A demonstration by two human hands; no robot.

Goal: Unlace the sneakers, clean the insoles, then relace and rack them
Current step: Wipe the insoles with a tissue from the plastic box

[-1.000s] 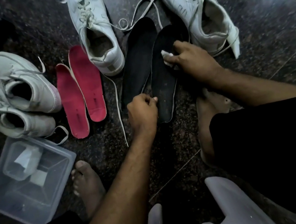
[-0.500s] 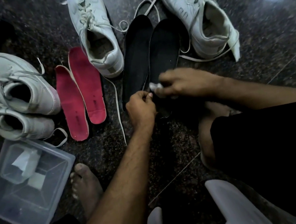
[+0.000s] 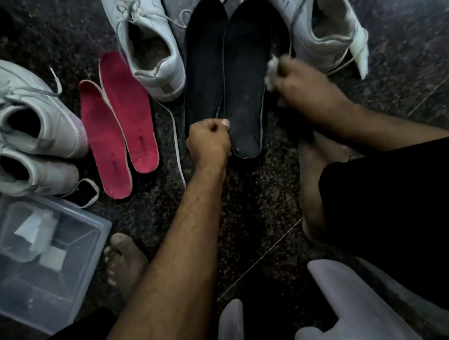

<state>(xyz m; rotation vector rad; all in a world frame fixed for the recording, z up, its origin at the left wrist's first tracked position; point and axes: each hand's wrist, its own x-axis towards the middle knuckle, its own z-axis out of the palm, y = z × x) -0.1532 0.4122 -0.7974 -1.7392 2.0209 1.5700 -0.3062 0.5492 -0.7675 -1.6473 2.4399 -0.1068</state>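
Pinching the black insole [image 3: 244, 78] edge, left hand [image 3: 208, 143] steadies it while right hand [image 3: 304, 89] clutches a white wipe [image 3: 272, 69].

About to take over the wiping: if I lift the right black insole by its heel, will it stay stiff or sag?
The right black insole looks thin and flat, so it probably sags. It is likely light; the left hand pinning its heel edge suggests it slides on the polished floor.

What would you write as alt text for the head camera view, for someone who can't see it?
A seated person's right hand wipes a black insole on a dark floor with a white wipe while the left hand pinches its edge. Around it lie a second black insole, two pink insoles, four white sneakers and a clear plastic box.
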